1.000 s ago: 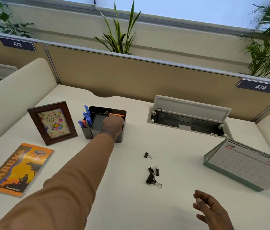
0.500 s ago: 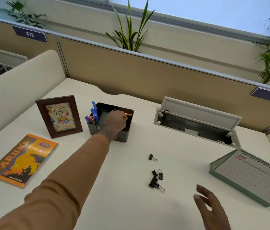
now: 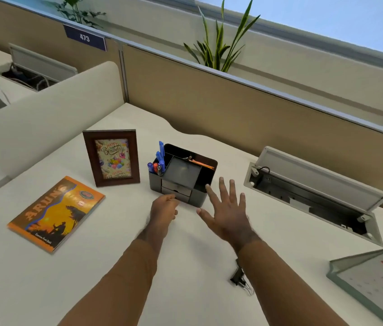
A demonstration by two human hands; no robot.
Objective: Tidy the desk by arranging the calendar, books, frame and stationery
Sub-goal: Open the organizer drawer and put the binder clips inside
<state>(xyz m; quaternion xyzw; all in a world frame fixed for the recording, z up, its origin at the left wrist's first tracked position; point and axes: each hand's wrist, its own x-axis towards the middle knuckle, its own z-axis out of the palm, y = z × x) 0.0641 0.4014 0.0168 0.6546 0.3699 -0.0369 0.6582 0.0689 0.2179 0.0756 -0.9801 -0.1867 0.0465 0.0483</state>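
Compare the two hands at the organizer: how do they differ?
The left hand is loosely curled, fingertips at the organizer's lower drawer front; the right hand is spread flat and open, fingers pointing at the organizer's right end. The left is nearer the frame. Both are empty and in tan sleeves.

bare desk (image 3: 120,274) before organizer (image 3: 182,177)

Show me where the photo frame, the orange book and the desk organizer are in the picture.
Frame (image 3: 112,158): head view, on the birthday picture inside the brown border.
Book (image 3: 56,214): head view, on the middle of the orange cover.
Organizer (image 3: 182,171): head view, on the grey sloped panel at its centre.
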